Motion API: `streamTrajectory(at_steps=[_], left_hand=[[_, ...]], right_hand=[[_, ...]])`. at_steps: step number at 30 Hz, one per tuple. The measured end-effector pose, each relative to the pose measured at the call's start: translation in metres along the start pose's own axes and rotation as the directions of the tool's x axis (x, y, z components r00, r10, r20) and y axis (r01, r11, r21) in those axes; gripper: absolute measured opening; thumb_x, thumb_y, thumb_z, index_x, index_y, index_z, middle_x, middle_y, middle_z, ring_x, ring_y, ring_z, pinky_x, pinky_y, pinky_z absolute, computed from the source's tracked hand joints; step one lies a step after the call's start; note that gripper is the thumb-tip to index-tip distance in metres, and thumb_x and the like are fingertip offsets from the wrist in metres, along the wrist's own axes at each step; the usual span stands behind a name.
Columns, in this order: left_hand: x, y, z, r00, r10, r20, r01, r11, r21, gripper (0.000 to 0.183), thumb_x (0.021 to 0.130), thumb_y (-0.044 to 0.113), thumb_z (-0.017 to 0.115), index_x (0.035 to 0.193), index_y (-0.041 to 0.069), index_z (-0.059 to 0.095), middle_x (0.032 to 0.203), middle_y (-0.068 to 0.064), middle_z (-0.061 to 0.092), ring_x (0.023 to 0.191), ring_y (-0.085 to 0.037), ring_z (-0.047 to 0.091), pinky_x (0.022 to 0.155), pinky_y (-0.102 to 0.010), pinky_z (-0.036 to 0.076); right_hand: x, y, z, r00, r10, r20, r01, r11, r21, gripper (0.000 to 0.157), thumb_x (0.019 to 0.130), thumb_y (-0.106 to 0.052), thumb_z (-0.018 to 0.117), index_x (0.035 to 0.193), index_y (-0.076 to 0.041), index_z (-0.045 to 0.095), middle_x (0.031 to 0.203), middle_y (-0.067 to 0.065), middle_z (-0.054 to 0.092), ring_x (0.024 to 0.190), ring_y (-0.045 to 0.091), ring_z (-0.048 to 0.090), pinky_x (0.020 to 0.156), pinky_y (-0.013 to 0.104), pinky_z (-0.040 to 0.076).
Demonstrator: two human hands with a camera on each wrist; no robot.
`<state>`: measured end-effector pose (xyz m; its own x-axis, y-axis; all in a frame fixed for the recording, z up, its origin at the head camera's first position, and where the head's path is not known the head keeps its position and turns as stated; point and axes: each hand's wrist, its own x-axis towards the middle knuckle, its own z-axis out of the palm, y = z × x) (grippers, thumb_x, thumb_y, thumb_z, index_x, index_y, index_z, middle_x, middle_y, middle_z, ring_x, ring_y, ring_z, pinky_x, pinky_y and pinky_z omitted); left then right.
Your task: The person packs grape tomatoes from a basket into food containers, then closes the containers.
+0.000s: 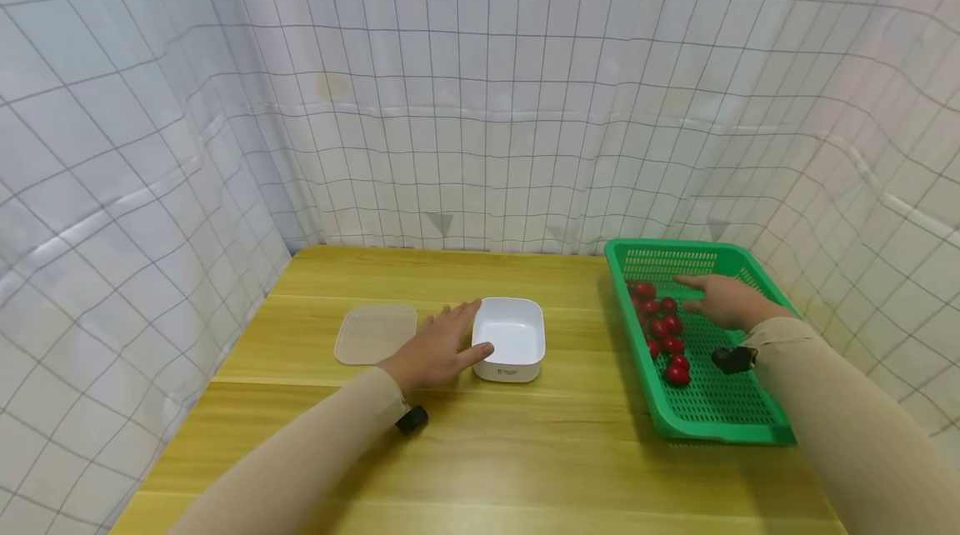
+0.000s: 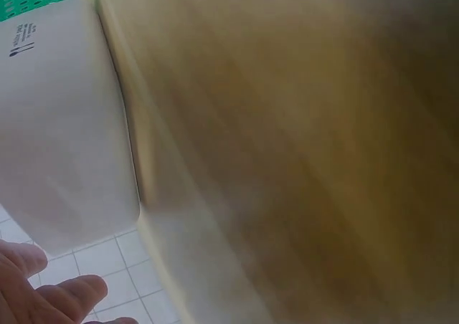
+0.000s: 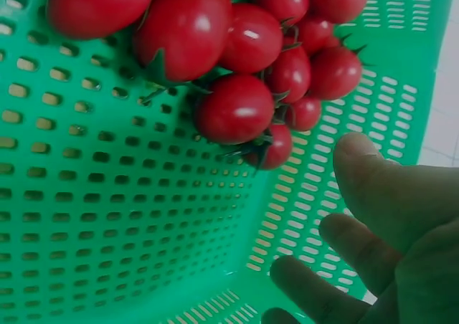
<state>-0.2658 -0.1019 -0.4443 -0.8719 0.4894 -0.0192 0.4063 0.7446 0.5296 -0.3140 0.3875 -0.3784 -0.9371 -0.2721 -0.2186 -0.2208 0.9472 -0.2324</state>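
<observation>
Fingers spread, my left hand (image 1: 442, 349) is at the left side of a white square food container (image 1: 510, 372), its thumb by the near left corner. Whether it touches the wall I cannot tell. In the left wrist view the container (image 2: 61, 116) shows a small printed mark, with the fingertips below it. My right hand (image 1: 723, 302) reaches over a green plastic basket (image 1: 720, 432), holding nothing. Several red cherry tomatoes (image 1: 660, 327) lie along the basket's left side. In the right wrist view the tomatoes (image 3: 235, 109) have green stems, and the hand's fingers (image 3: 358, 252) are apart from them.
A translucent flat lid (image 1: 375, 333) lies left of the container on the wooden table (image 1: 480, 452). Behind the table and at both sides hangs a white gridded curtain (image 1: 517, 102). The basket's raised rim stands around the right hand's area.
</observation>
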Motion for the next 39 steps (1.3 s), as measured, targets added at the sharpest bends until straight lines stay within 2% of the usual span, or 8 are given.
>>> streamTrajectory(at_steps=[2, 6, 9, 14, 17, 28, 33, 39], left_hand=[[0.000, 0.000, 0.001, 1.000, -0.002, 0.000, 0.002, 1.000, -0.023, 0.088, 0.105, 0.064, 0.050, 0.171, 0.015, 0.016, 0.176, -0.009, 0.022, 0.161, -0.046, 0.017, 0.129, -0.067, 0.009], [0.002, 0.000, 0.004, 1.000, 0.001, 0.012, -0.001, 0.999, -0.041, 0.089, 0.105, 0.063, 0.049, 0.171, 0.014, 0.015, 0.176, -0.009, 0.021, 0.161, -0.042, 0.019, 0.128, -0.069, 0.010], [0.003, 0.000, 0.006, 0.999, 0.007, 0.036, -0.005, 0.999, -0.054, 0.089, 0.106, 0.063, 0.049, 0.171, 0.014, 0.012, 0.176, -0.008, 0.019, 0.162, -0.037, 0.020, 0.127, -0.070, 0.012], [0.002, 0.000, 0.007, 0.996, 0.000, 0.092, 0.013, 0.991, -0.131, 0.092, 0.106, 0.064, 0.049, 0.171, 0.017, 0.003, 0.176, -0.008, 0.019, 0.160, -0.030, 0.030, 0.129, -0.057, 0.023], [0.001, 0.000, 0.008, 0.993, -0.008, 0.117, 0.030, 0.983, -0.181, 0.094, 0.105, 0.064, 0.049, 0.171, 0.020, -0.001, 0.176, -0.008, 0.019, 0.158, -0.030, 0.034, 0.128, -0.051, 0.030], [0.000, -0.001, 0.007, 0.989, -0.019, 0.144, 0.055, 0.965, -0.255, 0.095, 0.106, 0.062, 0.050, 0.171, 0.020, -0.006, 0.177, -0.010, 0.015, 0.159, -0.032, 0.030, 0.128, -0.054, 0.028], [-0.002, 0.000, 0.005, 0.987, -0.045, 0.156, 0.083, 0.965, -0.249, 0.094, 0.105, 0.064, 0.050, 0.171, 0.027, -0.006, 0.177, -0.008, 0.016, 0.158, -0.031, 0.033, 0.128, -0.052, 0.029], [-0.002, 0.003, 0.005, 0.988, -0.058, 0.144, 0.093, 0.965, -0.247, 0.094, 0.105, 0.063, 0.051, 0.171, 0.027, -0.004, 0.176, -0.010, 0.021, 0.157, -0.032, 0.036, 0.126, -0.053, 0.031]], right_hand=[[0.001, 0.001, 0.001, 1.000, 0.000, 0.014, 0.000, 1.000, 0.014, 0.066, 0.105, -0.023, 0.063, 0.161, 0.000, 0.037, 0.155, 0.039, 0.042, 0.137, 0.061, 0.047, 0.095, 0.061, 0.051], [0.004, 0.004, 0.005, 1.000, -0.013, 0.024, 0.013, 1.000, 0.022, 0.065, 0.106, -0.023, 0.063, 0.160, 0.002, 0.038, 0.152, 0.038, 0.047, 0.136, 0.062, 0.046, 0.105, 0.071, 0.045], [0.006, 0.006, 0.008, 1.000, -0.018, 0.023, 0.018, 1.000, 0.020, 0.064, 0.106, -0.023, 0.063, 0.159, 0.002, 0.039, 0.145, 0.039, 0.054, 0.129, 0.060, 0.054, 0.102, 0.070, 0.047], [0.009, 0.011, 0.010, 0.999, -0.033, 0.014, 0.033, 0.999, 0.016, 0.059, 0.105, -0.020, 0.063, 0.155, 0.005, 0.045, 0.135, 0.038, 0.062, 0.119, 0.056, 0.063, 0.096, 0.066, 0.052], [0.010, 0.011, 0.012, 0.999, -0.038, 0.012, 0.037, 0.999, 0.027, 0.055, 0.106, -0.018, 0.062, 0.153, 0.006, 0.047, 0.131, 0.036, 0.065, 0.116, 0.054, 0.065, 0.095, 0.065, 0.053], [0.018, 0.013, 0.015, 0.998, -0.063, 0.005, 0.063, 0.996, 0.058, 0.051, 0.104, -0.015, 0.064, 0.148, 0.009, 0.053, 0.124, 0.035, 0.069, 0.111, 0.050, 0.069, 0.091, 0.061, 0.056], [0.023, 0.019, 0.021, 0.998, -0.068, 0.012, 0.067, 0.997, 0.049, 0.050, 0.103, -0.016, 0.066, 0.146, 0.009, 0.055, 0.124, 0.034, 0.069, 0.112, 0.050, 0.068, 0.091, 0.059, 0.057], [0.024, 0.016, 0.022, 0.997, -0.082, 0.008, 0.081, 0.996, 0.044, 0.047, 0.102, -0.015, 0.067, 0.141, 0.011, 0.059, 0.123, 0.032, 0.071, 0.114, 0.051, 0.067, 0.092, 0.061, 0.056]])
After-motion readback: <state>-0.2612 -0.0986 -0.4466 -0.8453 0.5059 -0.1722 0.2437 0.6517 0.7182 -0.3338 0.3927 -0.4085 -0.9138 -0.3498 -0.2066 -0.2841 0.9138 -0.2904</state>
